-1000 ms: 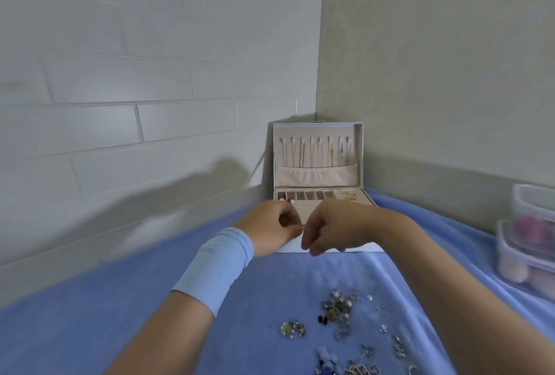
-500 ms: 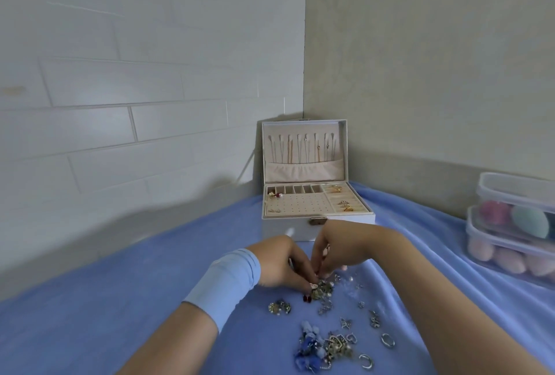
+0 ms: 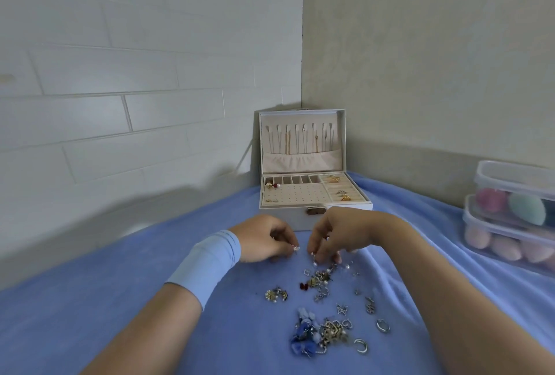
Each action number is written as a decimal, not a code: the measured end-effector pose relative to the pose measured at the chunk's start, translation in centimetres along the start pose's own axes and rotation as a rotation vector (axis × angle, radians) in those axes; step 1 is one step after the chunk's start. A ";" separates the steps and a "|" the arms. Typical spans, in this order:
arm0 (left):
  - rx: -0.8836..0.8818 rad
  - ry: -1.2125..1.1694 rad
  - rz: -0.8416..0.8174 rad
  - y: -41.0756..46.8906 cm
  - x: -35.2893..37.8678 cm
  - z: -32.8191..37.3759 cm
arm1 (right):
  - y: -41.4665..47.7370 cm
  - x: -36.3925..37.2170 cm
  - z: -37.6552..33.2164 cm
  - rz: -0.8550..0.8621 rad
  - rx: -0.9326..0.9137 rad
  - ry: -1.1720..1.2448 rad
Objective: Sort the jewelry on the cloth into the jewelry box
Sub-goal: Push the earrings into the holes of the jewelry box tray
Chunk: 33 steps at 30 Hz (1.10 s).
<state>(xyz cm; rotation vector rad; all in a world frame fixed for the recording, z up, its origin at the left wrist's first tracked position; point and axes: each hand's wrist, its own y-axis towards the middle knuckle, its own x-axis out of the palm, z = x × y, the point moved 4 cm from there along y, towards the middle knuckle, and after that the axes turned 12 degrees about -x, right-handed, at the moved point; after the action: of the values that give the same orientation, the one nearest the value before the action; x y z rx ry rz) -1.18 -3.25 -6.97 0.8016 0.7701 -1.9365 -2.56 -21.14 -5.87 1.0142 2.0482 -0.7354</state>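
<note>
silver piece (image 3: 295,248) in left hand (image 3: 264,238) fingers (image 3: 286,242) | pearl piece (image 3: 313,255) in right hand (image 3: 339,233) fingers (image 3: 316,246) | hands parted since

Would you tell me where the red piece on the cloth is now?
Head view, lower centre: the red piece lies on the blue cloth, between the gold pair to its left and the tangled pile.

Looking at a clear lidded tub (image 3: 510,178) at the right edge, sitting on a second tub (image 3: 486,226), both cut off by the frame. Seeing egg-shaped sponges through the sides: a pink sponge (image 3: 491,201) and a teal sponge (image 3: 527,208) lying in the upper one, pale pink sponges (image 3: 507,250) filling the lower. Facing a white brick wall (image 3: 120,74) on the left, meeting a plain beige wall (image 3: 420,59) at the corner. Noticing a soft shadow (image 3: 180,206) falling low on the bricks.
</note>
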 end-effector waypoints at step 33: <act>-0.027 -0.603 0.519 4.2 -8.8 -2.3 | 9.6 -5.1 -1.8 0.721 -0.086 0.212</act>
<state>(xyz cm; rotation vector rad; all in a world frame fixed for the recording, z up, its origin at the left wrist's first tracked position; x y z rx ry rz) 6.68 0.98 -2.33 0.3149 0.1906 -1.5573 6.97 -16.88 -2.34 1.6931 1.6669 -0.1638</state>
